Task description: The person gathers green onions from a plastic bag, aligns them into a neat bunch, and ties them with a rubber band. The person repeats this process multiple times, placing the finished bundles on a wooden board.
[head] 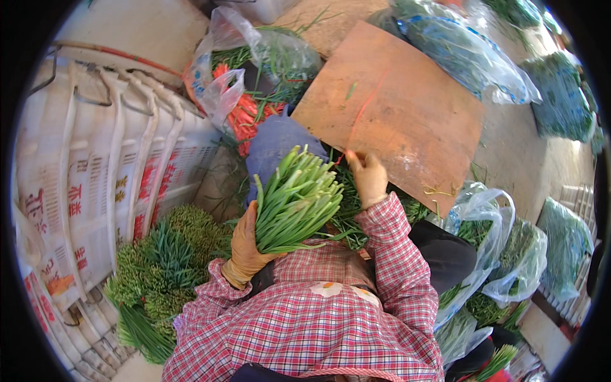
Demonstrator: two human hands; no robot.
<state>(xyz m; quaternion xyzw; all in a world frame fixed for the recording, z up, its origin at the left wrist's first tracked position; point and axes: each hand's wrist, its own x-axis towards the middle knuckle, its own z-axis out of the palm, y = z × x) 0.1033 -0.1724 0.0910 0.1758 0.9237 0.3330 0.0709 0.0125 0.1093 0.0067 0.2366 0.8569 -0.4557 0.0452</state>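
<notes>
My left hand (246,248), in a yellowish glove, grips a thick bunch of green stalks (298,205), probably garlic chives. Their cut ends point up and away from me, above my lap. My right hand (370,179), gloved too, is at the near edge of a brown board (410,114). Its thumb and forefinger pinch a thin red tie (365,107) that trails across the board. The right fingers are apart from the bunch. A small green leaf scrap (351,90) lies on the board beside the tie.
Bundled greens (176,258) are piled at my left, beside stacked white plastic crates (95,157) bearing writing. Red ties (246,119) spill from a clear plastic bag (286,50) beyond my blue-clad knee (281,138). Bagged greens (458,43) lie at the far right; more bags (518,258) are near my right knee.
</notes>
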